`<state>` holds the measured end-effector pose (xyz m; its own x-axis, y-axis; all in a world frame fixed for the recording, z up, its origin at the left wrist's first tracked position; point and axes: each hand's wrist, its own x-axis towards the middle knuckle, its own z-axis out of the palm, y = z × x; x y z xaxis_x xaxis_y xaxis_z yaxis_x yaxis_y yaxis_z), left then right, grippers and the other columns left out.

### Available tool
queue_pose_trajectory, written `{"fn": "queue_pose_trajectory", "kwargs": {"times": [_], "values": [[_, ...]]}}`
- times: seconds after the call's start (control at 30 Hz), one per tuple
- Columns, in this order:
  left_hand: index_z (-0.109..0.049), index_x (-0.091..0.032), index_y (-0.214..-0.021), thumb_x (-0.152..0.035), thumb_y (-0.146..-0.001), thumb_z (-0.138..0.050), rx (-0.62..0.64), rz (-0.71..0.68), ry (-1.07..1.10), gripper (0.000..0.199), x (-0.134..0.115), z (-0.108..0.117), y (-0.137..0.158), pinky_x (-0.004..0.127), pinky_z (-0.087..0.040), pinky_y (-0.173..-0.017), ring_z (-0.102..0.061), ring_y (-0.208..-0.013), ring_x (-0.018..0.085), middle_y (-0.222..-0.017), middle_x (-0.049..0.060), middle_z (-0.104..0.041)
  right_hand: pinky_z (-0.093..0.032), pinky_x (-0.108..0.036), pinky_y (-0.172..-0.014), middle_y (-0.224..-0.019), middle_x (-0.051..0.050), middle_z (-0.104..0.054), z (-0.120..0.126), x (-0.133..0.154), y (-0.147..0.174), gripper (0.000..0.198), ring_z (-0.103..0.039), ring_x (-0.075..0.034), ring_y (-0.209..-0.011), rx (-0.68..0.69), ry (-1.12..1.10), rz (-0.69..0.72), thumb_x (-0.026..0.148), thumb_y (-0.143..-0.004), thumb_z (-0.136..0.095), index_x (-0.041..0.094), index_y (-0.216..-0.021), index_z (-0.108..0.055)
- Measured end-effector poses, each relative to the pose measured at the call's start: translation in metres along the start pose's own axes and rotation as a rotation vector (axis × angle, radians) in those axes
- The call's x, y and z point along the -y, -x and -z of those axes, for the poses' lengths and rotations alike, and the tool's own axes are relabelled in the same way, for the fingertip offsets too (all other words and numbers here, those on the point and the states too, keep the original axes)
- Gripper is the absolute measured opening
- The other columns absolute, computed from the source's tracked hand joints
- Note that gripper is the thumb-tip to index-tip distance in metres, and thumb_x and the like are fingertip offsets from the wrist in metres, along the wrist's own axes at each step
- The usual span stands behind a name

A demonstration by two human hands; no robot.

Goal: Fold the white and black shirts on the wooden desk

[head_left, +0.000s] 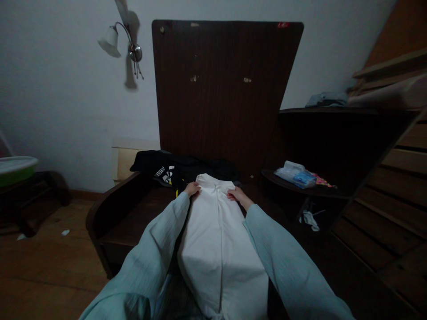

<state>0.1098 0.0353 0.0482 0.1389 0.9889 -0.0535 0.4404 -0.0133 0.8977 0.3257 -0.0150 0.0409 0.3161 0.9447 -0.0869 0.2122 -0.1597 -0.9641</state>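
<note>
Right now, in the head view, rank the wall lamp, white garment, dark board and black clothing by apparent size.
1. Dark board
2. White garment
3. Black clothing
4. Wall lamp
Only as they look; the white garment sits nearer the camera.

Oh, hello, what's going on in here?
A person in pale blue-green sleeves has a white garment stretched out in front of them, its far end pointing toward a dark wooden panel. The left hand holds its left edge and the right hand its right edge, both near the far end. A line runs lengthwise down its middle. Just beyond lies some black clothing with white lettering.
</note>
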Motion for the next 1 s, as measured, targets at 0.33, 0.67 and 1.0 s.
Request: {"fn": "queue_pose_trajectory", "kwargs": {"times": [0.33, 0.67, 1.0], "values": [[-0.052, -0.013, -0.089, -0.013, -0.069, -0.059, -0.051, -0.056, 0.229, 0.022, -0.009, 0.002, 0.002, 0.019, -0.041, -0.049, -0.053, -0.044, 0.009, -0.054, -0.004, -0.054, -0.041, -0.014, -0.039, -0.052, 0.003, -0.056, -0.007, 0.005, 0.008, 0.016, -0.052, -0.007, -0.042, -0.030, -0.073, 0.053, 0.006, -0.067, -0.050, 0.015, -0.079, -0.054], [-0.051, -0.016, -0.072, -0.023, -0.070, -0.047, 0.137, -0.169, 0.529, 0.008, -0.010, 0.027, 0.072, 0.020, -0.045, -0.062, -0.052, -0.054, 0.007, -0.058, -0.004, -0.051, -0.050, -0.023, -0.064, -0.084, -0.004, -0.066, 0.032, 0.001, 0.073, 0.019, -0.064, -0.014, -0.072, 0.089, -0.264, 0.194, 0.018, -0.072, -0.047, 0.019, -0.090, -0.052], [-0.044, -0.018, -0.064, -0.042, -0.069, -0.051, 0.159, 0.162, 0.711, 0.025, 0.038, 0.026, 0.140, 0.019, -0.041, -0.054, -0.049, -0.049, 0.007, -0.054, -0.007, -0.045, -0.049, -0.023, -0.060, -0.062, -0.004, -0.059, 0.067, -0.046, 0.129, 0.026, -0.059, -0.012, -0.056, 0.170, -0.476, -0.287, 0.036, -0.080, -0.046, 0.019, -0.061, -0.047]]}}
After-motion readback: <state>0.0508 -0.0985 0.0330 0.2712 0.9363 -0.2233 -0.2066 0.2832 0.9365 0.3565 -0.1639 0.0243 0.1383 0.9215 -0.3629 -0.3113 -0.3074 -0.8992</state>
